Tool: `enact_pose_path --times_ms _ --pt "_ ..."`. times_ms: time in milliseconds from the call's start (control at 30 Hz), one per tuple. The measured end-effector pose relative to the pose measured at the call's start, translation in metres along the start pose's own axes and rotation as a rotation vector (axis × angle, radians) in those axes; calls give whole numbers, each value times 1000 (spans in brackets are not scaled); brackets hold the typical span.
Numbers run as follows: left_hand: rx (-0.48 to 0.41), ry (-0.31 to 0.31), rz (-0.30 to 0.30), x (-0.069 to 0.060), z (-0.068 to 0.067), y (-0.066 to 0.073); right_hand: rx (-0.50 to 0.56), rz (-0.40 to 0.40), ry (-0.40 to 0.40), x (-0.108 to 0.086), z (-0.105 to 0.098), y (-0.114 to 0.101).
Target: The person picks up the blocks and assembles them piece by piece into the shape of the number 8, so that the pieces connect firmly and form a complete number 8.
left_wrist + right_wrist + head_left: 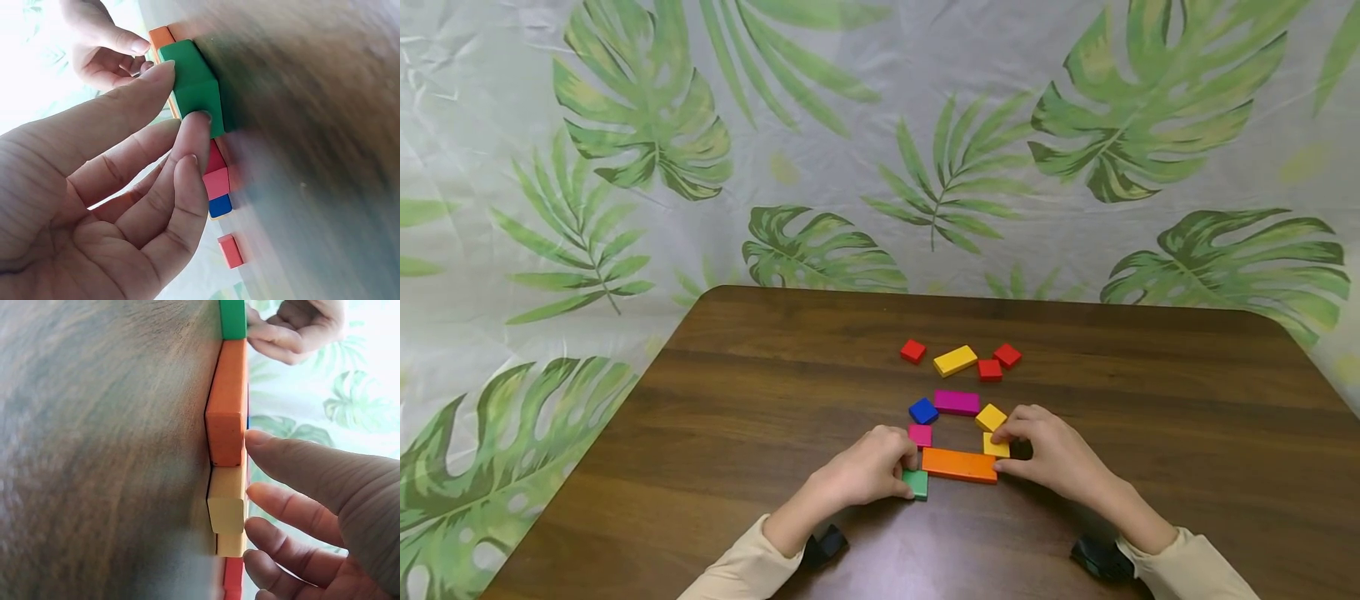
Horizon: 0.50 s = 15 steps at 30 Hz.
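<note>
A dark brown, wood-grained table bears the blocks. On it the left hand pinches one block between thumb and finger; the right hand, fingers apart and loosely bent, touches without gripping. The orange block, a long, smooth bar with flat faces, lies between the hands, its right end at the right thumb. Farther off than both hands lies the shorter magenta block. The green block, small, glossy and softly rounded at its edges, sits in the left hand's pinch, just beside the orange block's left end. The equally small yellow block lies at the right hand's fingertips, and the pink block near the left hand's fingers
</note>
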<state>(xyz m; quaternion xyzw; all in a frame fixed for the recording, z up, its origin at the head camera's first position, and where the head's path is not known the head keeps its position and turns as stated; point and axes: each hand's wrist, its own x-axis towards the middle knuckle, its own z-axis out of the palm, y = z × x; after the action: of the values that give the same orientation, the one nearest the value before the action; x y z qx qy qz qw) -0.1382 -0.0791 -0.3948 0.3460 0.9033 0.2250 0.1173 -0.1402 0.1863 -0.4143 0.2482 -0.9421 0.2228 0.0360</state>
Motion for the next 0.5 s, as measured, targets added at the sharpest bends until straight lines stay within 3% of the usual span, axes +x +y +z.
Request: enact_pose_path --times_ms 500 --pt "73 14 6 -1 1 1 -6 1 -3 0 0 0"
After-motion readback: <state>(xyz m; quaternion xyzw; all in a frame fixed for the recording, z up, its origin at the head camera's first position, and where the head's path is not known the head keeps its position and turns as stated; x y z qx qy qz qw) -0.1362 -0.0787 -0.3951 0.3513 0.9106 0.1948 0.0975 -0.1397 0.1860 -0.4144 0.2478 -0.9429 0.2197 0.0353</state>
